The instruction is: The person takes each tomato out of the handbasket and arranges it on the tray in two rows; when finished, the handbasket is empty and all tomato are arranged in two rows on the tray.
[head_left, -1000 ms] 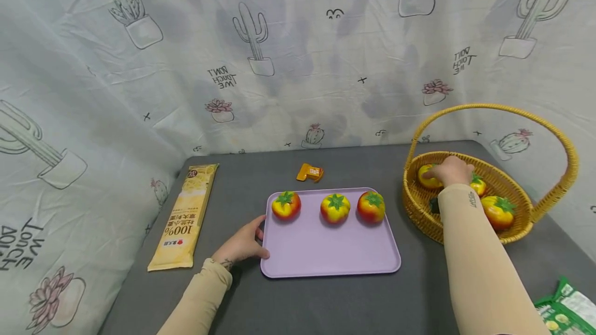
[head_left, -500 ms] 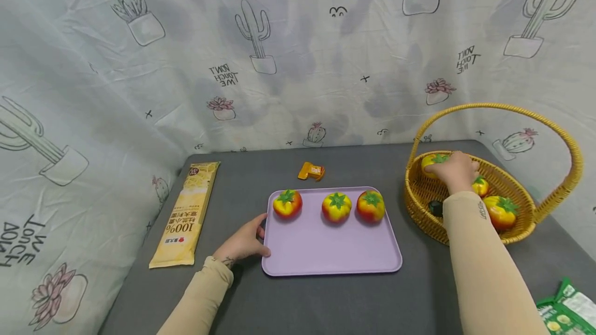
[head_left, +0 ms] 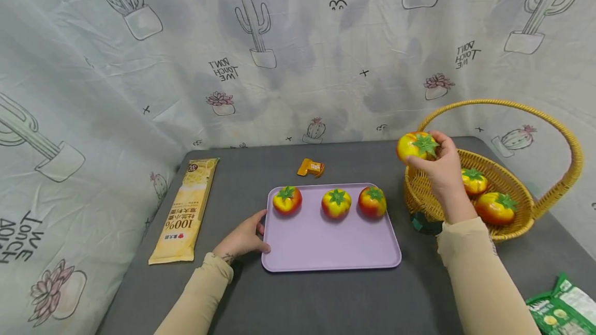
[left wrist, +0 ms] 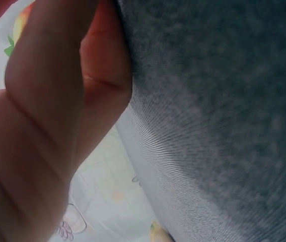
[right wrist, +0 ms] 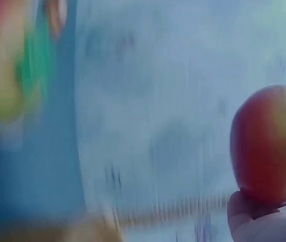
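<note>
My right hand (head_left: 444, 169) pinches a yellow-red tomato (head_left: 414, 147) with a green leafy top, held in the air over the far left rim of the wicker basket (head_left: 514, 185). The right wrist view shows the red side of that tomato (right wrist: 264, 146) against the fingertips; the rest is blurred. Two more tomatoes are visible inside the basket, one (head_left: 495, 209) nearer the front. My left hand (head_left: 242, 239) holds the left edge of a lilac tray (head_left: 326, 247), thumb at the rim. Three tomatoes stand along its far side, the middle one (head_left: 336, 203) apart from the others.
A long yellow pasta packet (head_left: 186, 216) lies on the left of the grey table (head_left: 326, 304). Small orange wrapped pieces (head_left: 311, 167) lie behind the tray. A green-and-white bag (head_left: 561, 306) is at the lower right. The basket's tall handle (head_left: 575, 154) arches over it.
My right hand has lifted a tomato from the basket and moved up and left with it. My left hand stays at the tray's edge.
</note>
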Available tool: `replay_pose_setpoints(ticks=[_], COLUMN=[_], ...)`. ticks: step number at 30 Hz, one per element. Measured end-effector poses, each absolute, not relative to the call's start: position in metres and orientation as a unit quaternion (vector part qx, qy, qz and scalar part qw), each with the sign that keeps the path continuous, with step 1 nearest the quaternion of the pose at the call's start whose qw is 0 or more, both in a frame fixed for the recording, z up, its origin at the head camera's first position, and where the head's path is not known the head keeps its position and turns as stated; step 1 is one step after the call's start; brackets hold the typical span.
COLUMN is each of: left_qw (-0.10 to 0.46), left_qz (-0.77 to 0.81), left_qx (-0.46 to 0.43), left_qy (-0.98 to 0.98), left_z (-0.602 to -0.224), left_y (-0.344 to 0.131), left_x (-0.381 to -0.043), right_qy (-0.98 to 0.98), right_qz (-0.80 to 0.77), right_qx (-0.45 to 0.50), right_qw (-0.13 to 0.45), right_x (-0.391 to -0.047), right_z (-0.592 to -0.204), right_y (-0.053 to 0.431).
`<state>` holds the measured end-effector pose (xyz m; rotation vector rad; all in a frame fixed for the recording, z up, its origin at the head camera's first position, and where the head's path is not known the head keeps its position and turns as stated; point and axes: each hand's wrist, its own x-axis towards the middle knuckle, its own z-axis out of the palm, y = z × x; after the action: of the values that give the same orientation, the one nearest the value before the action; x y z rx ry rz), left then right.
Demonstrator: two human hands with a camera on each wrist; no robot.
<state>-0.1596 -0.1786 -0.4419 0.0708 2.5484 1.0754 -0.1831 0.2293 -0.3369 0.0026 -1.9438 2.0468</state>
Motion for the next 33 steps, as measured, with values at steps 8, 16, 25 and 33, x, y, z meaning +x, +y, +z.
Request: replay_pose_setpoints(ticks=[8, 16, 25, 33], left_qw=[0.19, 0.19, 0.195, 0.191], left_qz=[0.385, 0.39, 0.389, 0.387], left_qx=[0.023, 0.02, 0.02, 0.025], left_qy=[0.903, 0.901, 0.9, 0.902], left_z=[-0.443, -0.443, -0.443, -0.443], left_y=[-0.177, -0.176, -0.178, -0.179], left_x=[-0.161, -0.162, -0.16, -0.162], right_qy=[-0.665, -0.786, -0.843, -0.841], right_qz=[0.743, 0.599, 0.499, 0.511], right_qx=[0.072, 0.118, 0.159, 0.133], right_qw=[0.02, -0.097, -0.127, -0.12], right_x=[-0.153, -0.134, -0.131, -0.131], right_z=[-0.368, -0.421, -0.441, -0.431], right_y=[0.129, 0.056, 0.037, 0.044])
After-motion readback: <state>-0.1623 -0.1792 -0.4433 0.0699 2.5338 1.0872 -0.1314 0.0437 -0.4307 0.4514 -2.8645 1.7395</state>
